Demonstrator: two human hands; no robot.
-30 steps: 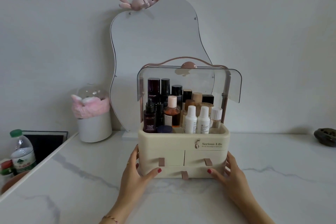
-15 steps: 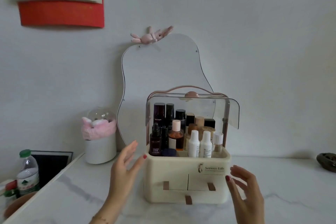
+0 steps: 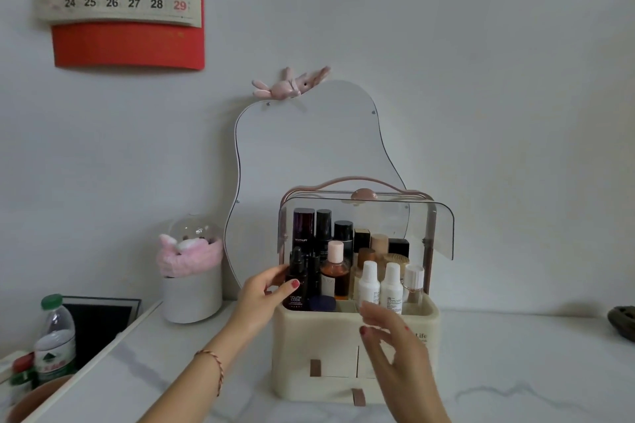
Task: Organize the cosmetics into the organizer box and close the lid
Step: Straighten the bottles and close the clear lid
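We see the organizer box [image 3: 343, 347] standing upright on the white marble table [image 3: 515, 371], its drawer front facing us and its long axis running left to right. The clear lid [image 3: 429, 227] is raised, tilted up and back over the upright bottles [image 3: 369, 282], leaving the front of the upper tray open. Our left hand [image 3: 261, 292] reaches the box's left upper corner, fingers loosely spread, thumb just beside the dark dropper bottle [image 3: 296, 282]; contact cannot be confirmed. Our right hand [image 3: 395, 343] is blurred in front of the box face, fingers spread and holding nothing. A mirror [image 3: 309, 148] stands behind the box. Bare table extends to the right.
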